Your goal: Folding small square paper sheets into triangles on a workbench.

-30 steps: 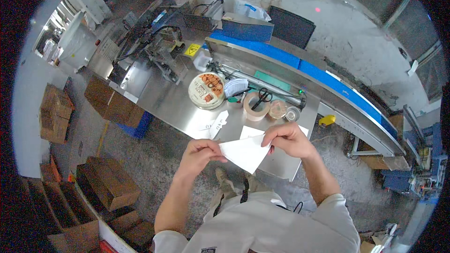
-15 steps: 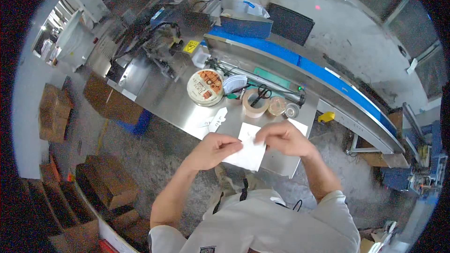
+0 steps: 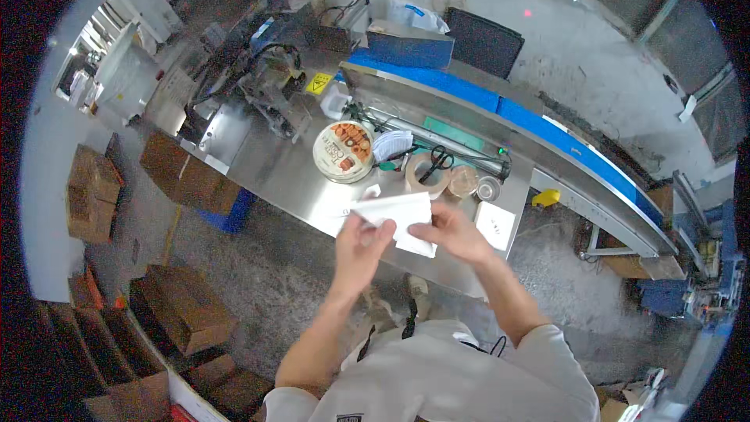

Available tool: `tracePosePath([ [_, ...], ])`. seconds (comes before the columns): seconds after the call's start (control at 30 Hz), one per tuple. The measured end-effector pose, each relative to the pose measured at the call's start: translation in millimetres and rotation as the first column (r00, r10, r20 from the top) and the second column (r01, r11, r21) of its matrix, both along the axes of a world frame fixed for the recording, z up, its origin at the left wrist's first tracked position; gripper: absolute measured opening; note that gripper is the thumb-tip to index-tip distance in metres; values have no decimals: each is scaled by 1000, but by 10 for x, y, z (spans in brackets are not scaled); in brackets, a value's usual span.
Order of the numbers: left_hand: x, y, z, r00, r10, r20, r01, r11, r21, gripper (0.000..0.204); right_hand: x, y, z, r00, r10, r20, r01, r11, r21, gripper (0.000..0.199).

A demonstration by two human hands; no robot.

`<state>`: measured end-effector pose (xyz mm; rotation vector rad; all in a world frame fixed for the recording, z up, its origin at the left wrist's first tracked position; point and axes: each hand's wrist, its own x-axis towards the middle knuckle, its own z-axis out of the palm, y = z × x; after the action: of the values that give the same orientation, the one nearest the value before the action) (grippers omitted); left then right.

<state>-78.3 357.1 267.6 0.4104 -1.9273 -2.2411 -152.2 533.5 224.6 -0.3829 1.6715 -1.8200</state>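
Person is wearing a pale grey short-sleeved top; sleeves are ending above the elbows, leaving both forearms bare. A dark cord is hanging at the chest, just below the left hand (image 3: 361, 244) and right hand (image 3: 453, 233), both ungloved.

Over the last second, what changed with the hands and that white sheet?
Both hands, left and right, kept hold of the white sheet and carried it forward over the steel table, closing together. The round tin and tape rolls stayed put.
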Motion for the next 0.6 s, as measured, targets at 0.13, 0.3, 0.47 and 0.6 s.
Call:
tracePosePath([
  [0.13,-95,-399,91,941,-326,84,337,902,-272,36,-43,132,132,975,166,-145,-160,986,55,30],
  [0.3,-133,-505,151,793,-534,293,601,766,-229,25,-64,222,354,960,226,-165,-189,958,214,30],
  [0.47,-99,-426,75,841,-502,202,531,838,-127,24,-20,264,436,952,225,-207,-162,946,280,23],
  [0.6,-43,-473,23,840,-505,200,528,845,-81,24,94,283,409,989,32,-148,-30,999,15,16],
])
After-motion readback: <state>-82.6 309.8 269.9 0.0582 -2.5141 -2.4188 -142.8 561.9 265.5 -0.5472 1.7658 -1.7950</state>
